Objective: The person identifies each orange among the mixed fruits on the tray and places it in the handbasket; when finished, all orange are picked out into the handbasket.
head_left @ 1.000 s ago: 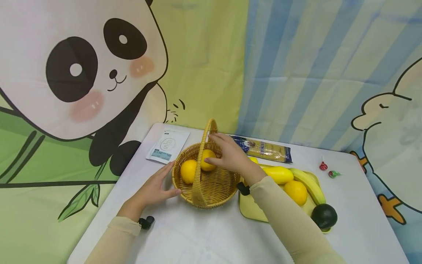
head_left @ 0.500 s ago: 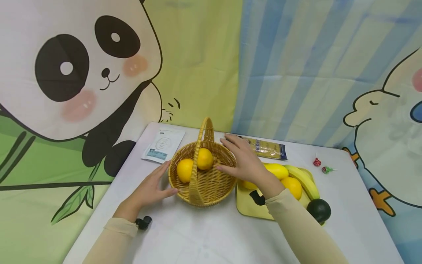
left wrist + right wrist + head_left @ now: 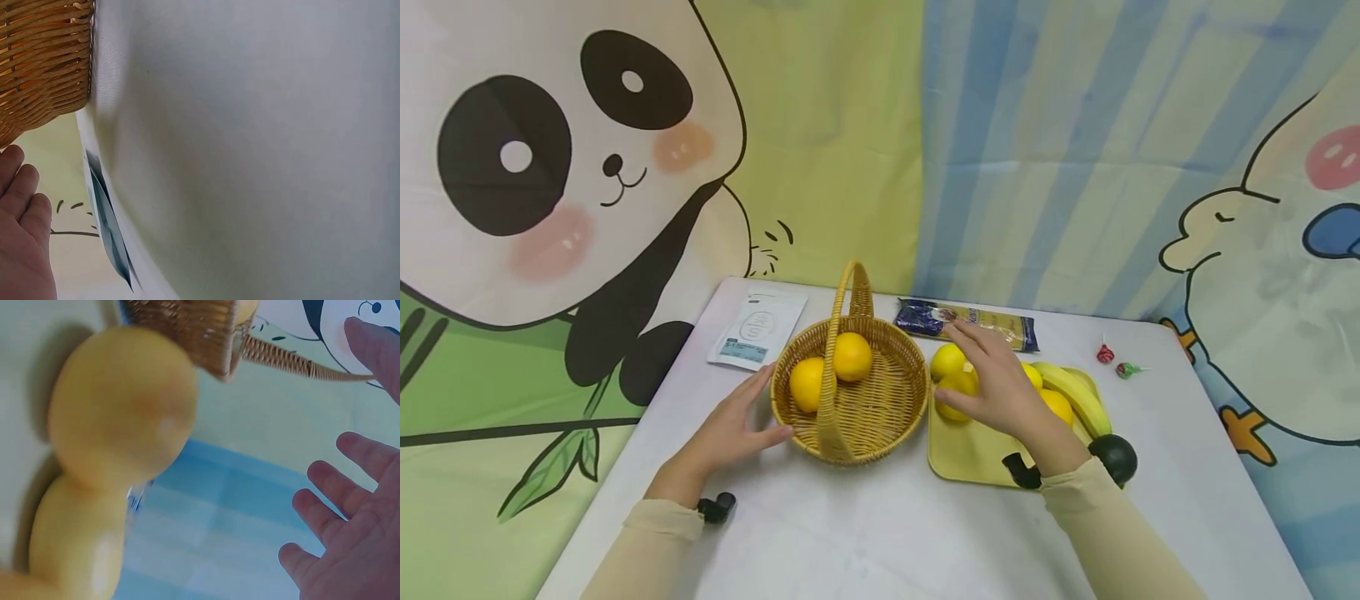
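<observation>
Head view: the left hand (image 3: 730, 429) is reaching along the left side of a round, golden-brown wicker basket (image 3: 880, 408), its fingers (image 3: 25, 194) lying nearly straight and close together, the thumb standing apart and gripping nothing. The fingertips are seemingly touching the basket's wall, though the left wrist view is cropping that spot. The right hand (image 3: 1000, 387) is hovering above a pale yellow rectangular tray (image 3: 966, 458), to the basket's right; its fingers (image 3: 331, 481) are spreading with gaps between them and holding nothing.

Just beneath the right thumb, a round orange-yellow fruit (image 3: 953, 383) is lying on the tray, with a yellow-green lemon-like fruit (image 3: 947, 358) sitting behind it. The basket is standing upright on the white counter (image 3: 850, 533), its tall woven handle (image 3: 828, 400) arching over two round orange fruits (image 3: 853, 357) resting inside, towards the left.

Farther right, another round orange fruit (image 3: 1058, 407) and a curved yellow banana (image 3: 1086, 400) are lying on the tray, and a dark green round fruit (image 3: 1113, 458) is sitting at its right edge. Behind, a flat white pouch (image 3: 758, 329) and a long blue-and-gold packet (image 3: 1000, 327) are lying on the counter; a red lollipop (image 3: 1105, 354) and a green one (image 3: 1125, 370) are resting at the far right.
</observation>
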The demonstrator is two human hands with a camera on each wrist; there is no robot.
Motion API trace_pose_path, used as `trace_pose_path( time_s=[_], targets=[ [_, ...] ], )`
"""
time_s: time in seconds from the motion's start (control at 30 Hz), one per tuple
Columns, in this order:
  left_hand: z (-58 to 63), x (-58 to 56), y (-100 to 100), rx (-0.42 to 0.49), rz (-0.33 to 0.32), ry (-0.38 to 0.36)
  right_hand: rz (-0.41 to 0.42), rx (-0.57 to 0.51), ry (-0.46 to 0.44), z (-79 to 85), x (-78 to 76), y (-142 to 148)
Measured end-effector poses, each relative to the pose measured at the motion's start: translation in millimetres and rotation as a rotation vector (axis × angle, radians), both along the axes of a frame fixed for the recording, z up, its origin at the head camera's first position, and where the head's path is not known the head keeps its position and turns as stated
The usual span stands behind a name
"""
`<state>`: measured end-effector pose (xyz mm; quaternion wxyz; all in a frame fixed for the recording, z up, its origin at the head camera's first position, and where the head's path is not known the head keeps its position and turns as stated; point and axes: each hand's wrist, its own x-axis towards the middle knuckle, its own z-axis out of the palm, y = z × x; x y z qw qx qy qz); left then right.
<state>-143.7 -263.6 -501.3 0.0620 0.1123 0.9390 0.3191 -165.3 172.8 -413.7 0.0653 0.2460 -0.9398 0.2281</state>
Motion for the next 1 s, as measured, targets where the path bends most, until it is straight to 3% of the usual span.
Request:
trace_pose_path(
  time_s=[0.8,1.0],
  targets=[
    [-5.1,-2.2,-3,0.018,0.000,-0.004,-0.225,0.001,-0.032,-19.9,32.5,68],
    [-4.2,-0.1,-4,0.028,-0.001,-0.003,-0.293,0.015,-0.100,-29.9,36.9,78]
  ],
)
